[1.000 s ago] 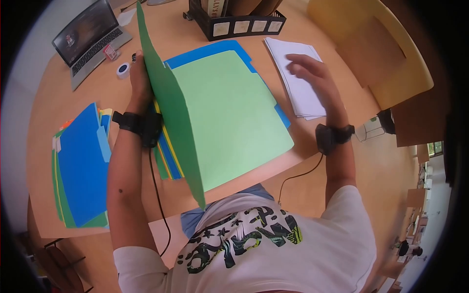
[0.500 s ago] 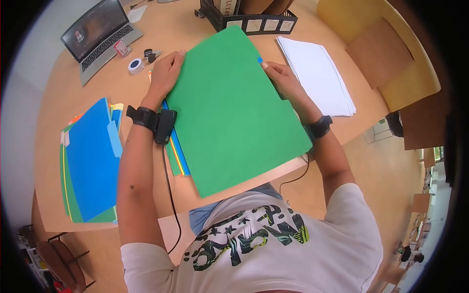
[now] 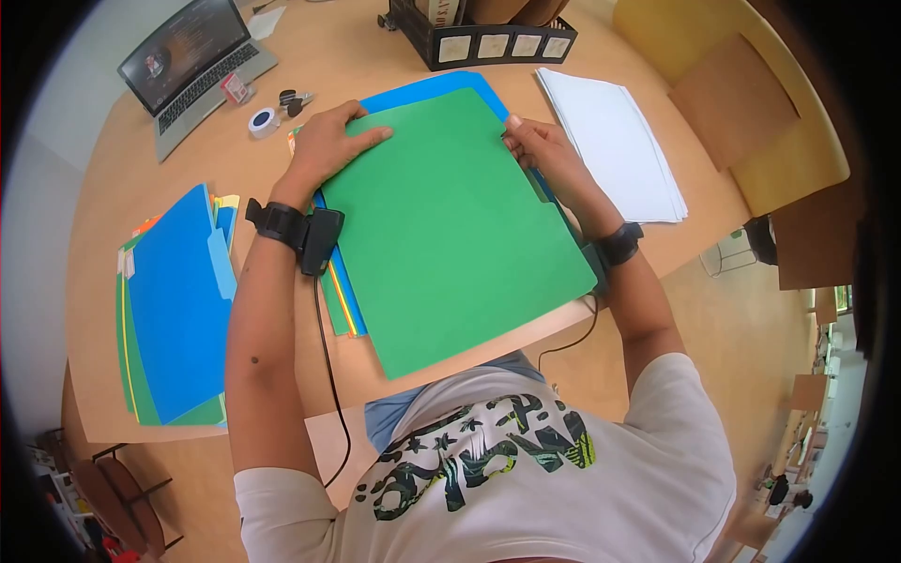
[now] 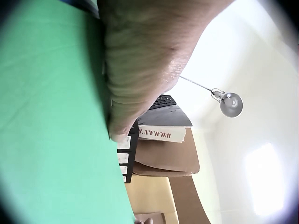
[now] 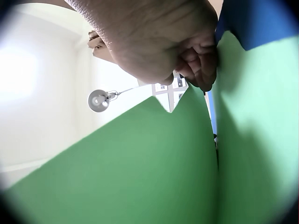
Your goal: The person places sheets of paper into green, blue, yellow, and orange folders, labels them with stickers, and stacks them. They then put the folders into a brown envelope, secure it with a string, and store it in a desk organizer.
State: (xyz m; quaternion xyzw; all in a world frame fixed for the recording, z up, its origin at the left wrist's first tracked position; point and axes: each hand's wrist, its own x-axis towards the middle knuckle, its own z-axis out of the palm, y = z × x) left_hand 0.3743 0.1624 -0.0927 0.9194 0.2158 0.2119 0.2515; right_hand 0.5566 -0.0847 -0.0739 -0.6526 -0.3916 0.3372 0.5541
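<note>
A green folder (image 3: 460, 235) lies over a blue folder (image 3: 432, 89), with more coloured folders stacked beneath. My left hand (image 3: 324, 145) rests along its upper left edge, the thumb lying over the green cover. In the left wrist view, that hand (image 4: 145, 60) is seen edge-on against the green surface. My right hand (image 3: 549, 159) is at the folder's upper right edge, its fingers curled and pinching the cover there. From the right wrist, the green cover (image 5: 131, 158) stands apart from the green sheet below, and the right hand's fingers (image 5: 201, 70) meet its edge.
To the left is a pile of folders with a blue one (image 3: 178, 310) on top. White papers (image 3: 615, 145) lie to the right. Farther back are a laptop (image 3: 202, 66), a roll of tape (image 3: 264, 123), a small red-and-white box (image 3: 235, 89) and a black file rack (image 3: 507, 45).
The upright green cover has swung down to the right. My right hand came in to its right edge. The folder then shifted toward me, exposing blue behind it, and my left thumb moved onto the cover.
</note>
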